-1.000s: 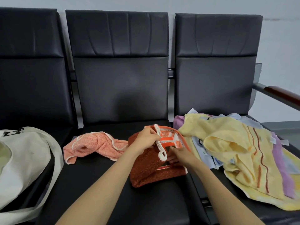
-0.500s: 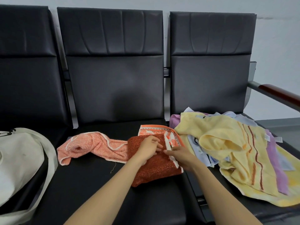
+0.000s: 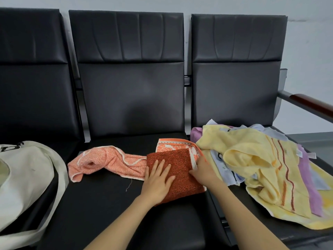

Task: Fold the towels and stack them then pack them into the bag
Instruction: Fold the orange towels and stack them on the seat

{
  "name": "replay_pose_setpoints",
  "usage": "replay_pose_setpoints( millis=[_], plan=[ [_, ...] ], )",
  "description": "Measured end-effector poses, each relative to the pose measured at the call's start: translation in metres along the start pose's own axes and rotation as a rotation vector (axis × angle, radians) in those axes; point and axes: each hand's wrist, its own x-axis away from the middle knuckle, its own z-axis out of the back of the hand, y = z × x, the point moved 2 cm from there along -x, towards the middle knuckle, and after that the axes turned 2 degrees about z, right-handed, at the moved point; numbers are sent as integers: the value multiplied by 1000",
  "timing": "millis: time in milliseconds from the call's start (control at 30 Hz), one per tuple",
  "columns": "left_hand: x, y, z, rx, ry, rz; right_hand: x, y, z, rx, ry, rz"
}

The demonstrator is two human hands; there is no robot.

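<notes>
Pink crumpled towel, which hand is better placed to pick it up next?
Probably left: the left hand rests flat on the rust towel beside the pink towel; the right hand sits farther away.

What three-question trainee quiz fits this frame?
1. True or false: the left hand lies flat on the dark orange towel.
2. Where is the bag? A: on the left chair. B: on the middle chair. C: on the floor.
3. Fill in: the big striped towel is ___ in colour.

Key: 1 true; 2 A; 3 yellow.
</notes>
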Motion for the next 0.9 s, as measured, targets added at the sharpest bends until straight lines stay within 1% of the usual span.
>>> replay_pose_setpoints(
  millis=[67,100,133,167,200,233,267,333,400,433,467,500,533,567,600,633,667,700,800,867,900],
  plan=[
    [0,2,-2,-43,-18,26,-3,1,2,228,139,90],
    [0,3,-2,-62,-20,32,-4,-1,3,266,204,173],
    [-1,4,-2,-79,-22,36,-4,-3,1,254,247,273],
    [-1,4,-3,-93,-25,38,-5,-4,-2,241,252,367],
    [-1,4,-4,-102,-29,40,-5,-5,-6,249,240,450],
    [-1,4,-4,-105,-32,43,-5,-4,-12,291,181,489],
    [0,4,-5,-100,-38,45,-5,0,-19,342,108,483],
    [0,3,-4,-71,-60,34,-3,14,-29,402,-26,393],
    [-1,0,-3,-10,-76,12,-2,23,-33,430,-79,327],
    [-1,-1,-2,47,-60,0,-2,26,-36,436,-78,314],
    [0,-2,0,121,5,1,-2,26,-36,435,-76,308],
    [2,-3,3,211,113,38,-2,27,-38,429,-83,295],
    [5,-4,6,302,229,117,-2,26,-38,429,-94,287],
    [8,-5,12,371,299,232,-1,24,-37,423,-94,283],
    [8,-8,14,429,304,352,-1,23,-37,412,-84,284],
    [7,-12,13,484,247,449,-1,23,-37,407,-77,284],
    [6,-14,13,565,162,507,-2,24,-37,411,-74,284],
    [5,-15,15,698,80,529,-3,25,-37,411,-70,286],
    [2,-11,26,1189,-26,500,-3,20,-33,381,-83,296],
    [1,-1,39,1325,-79,441,-3,13,-26,309,-65,281],
    [2,5,48,1360,-97,416,-4,10,-23,259,-8,286]
  ],
)
